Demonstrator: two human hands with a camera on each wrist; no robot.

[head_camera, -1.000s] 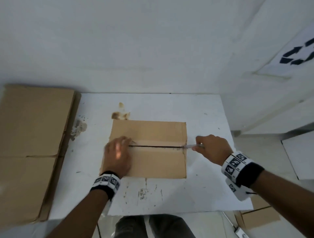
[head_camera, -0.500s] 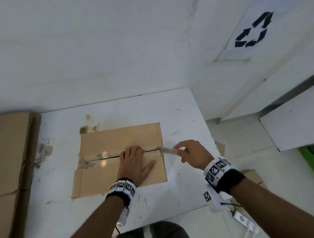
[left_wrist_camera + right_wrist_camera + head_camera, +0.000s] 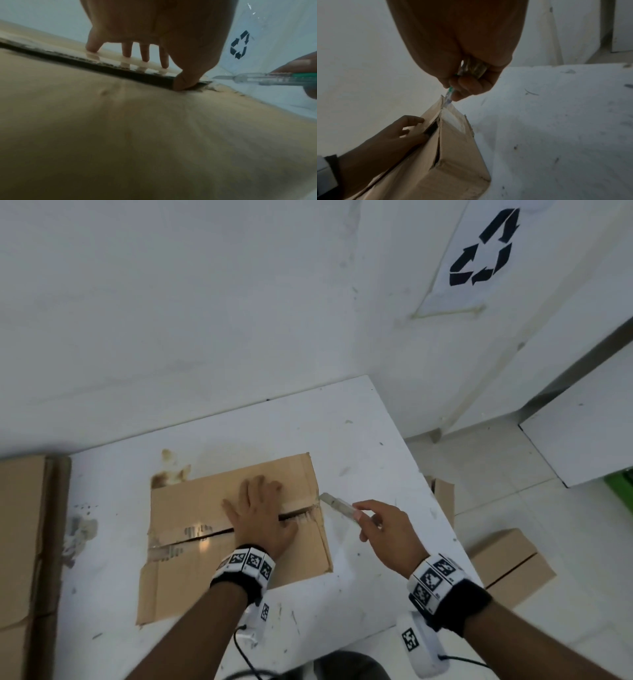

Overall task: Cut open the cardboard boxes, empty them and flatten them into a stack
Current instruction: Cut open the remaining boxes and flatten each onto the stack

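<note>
A cardboard box (image 3: 191,546) is lying on the white table (image 3: 359,446), its taped top seam slit open. The left hand (image 3: 258,517) is pressing on the top with fingers spread straight (thumb tip dipping into the slit). The right hand (image 3: 383,530) is gripping a clear-handled knife (image 3: 339,504), its blade pointing at the seam's right end. Flattened cardboard (image 3: 24,542) is lying just left of the table

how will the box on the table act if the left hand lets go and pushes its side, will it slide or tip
The box would probably slide, not tip: it sits low and wide on the table. Its top will likely flex, since the seam gapes beside the left hand. Its weight cannot be judged; the inside is hidden.
</note>
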